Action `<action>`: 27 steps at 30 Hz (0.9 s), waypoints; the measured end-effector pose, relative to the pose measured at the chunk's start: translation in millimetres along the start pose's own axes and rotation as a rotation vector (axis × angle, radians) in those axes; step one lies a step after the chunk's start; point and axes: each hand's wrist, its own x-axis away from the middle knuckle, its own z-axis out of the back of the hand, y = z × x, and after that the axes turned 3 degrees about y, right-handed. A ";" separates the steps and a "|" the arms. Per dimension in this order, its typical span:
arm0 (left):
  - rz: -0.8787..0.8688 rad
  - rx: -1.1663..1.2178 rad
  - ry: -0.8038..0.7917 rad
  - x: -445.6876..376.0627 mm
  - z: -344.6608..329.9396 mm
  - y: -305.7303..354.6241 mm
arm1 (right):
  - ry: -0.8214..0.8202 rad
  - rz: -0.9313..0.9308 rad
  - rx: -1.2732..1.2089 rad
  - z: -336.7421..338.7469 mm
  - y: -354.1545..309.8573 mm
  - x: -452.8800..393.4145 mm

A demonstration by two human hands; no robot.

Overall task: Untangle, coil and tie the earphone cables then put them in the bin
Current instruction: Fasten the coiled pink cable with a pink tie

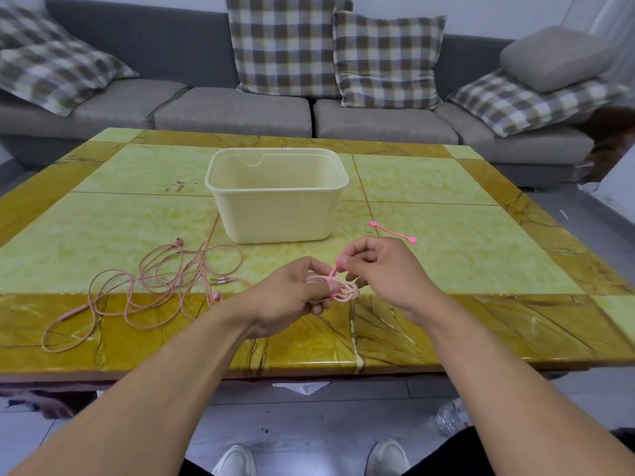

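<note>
Left hand (292,292) clamps coiled earphone cable (345,291) above near counter (481,321) edge; right hand (381,266) pinches pink tie (332,272) around it (tying unfinished). Tangled cable (154,286) left, spare tie (392,231) right, bin (276,195) empty.

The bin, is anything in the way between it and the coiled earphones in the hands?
Nothing visible blocks the way. The coiled cable, held by the left hand and right hand, sits just in front of the bin, whose top is open. The spare pink tie lies off to the right.
</note>
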 end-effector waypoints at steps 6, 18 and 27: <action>-0.129 0.363 0.093 -1.6 -5.0 9.0 | -0.050 -0.052 -0.282 -2.2 -1.2 -3.5; -0.162 0.672 0.278 -6.2 -8.6 14.1 | -0.114 0.028 -0.292 -17.7 -7.5 4.1; -0.144 0.329 0.312 -4.0 -18.8 9.1 | -0.073 0.141 0.125 -22.1 -2.2 3.4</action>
